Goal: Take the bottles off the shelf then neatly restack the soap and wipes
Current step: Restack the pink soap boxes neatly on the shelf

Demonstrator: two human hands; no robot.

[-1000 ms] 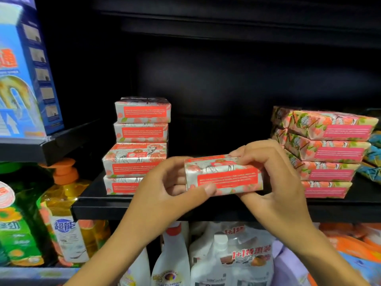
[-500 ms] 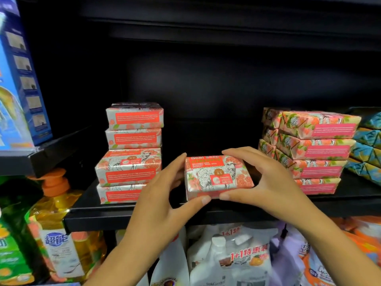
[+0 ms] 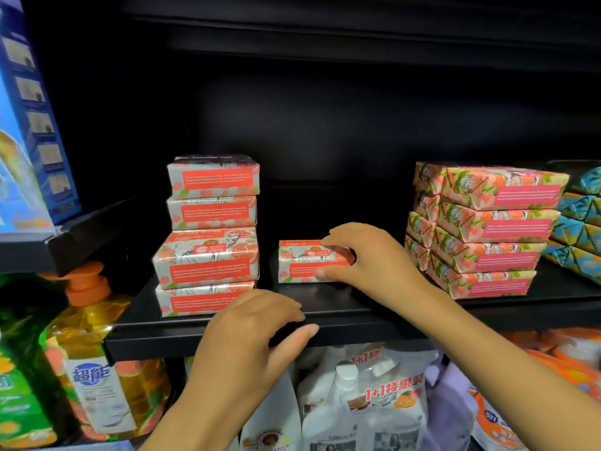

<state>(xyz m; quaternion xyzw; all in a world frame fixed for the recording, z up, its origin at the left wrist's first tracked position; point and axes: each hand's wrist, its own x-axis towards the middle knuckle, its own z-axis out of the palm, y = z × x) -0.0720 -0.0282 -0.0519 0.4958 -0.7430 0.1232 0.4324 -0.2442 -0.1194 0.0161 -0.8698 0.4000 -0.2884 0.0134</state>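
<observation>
A black shelf (image 3: 374, 307) in a dim store bay carries one soap bar (image 3: 302, 262) lying flat between a stack of four soaps (image 3: 211, 236) at left and a pink stack (image 3: 487, 229) at right. The right hand (image 3: 367, 255) pinches the bar, fingers on top, thumb on its front; the left hand (image 3: 250, 333) rests loose-fingered on the shelf's front lip, holding nothing. Below, bottles (image 3: 357, 402) crowd the next level.
</observation>
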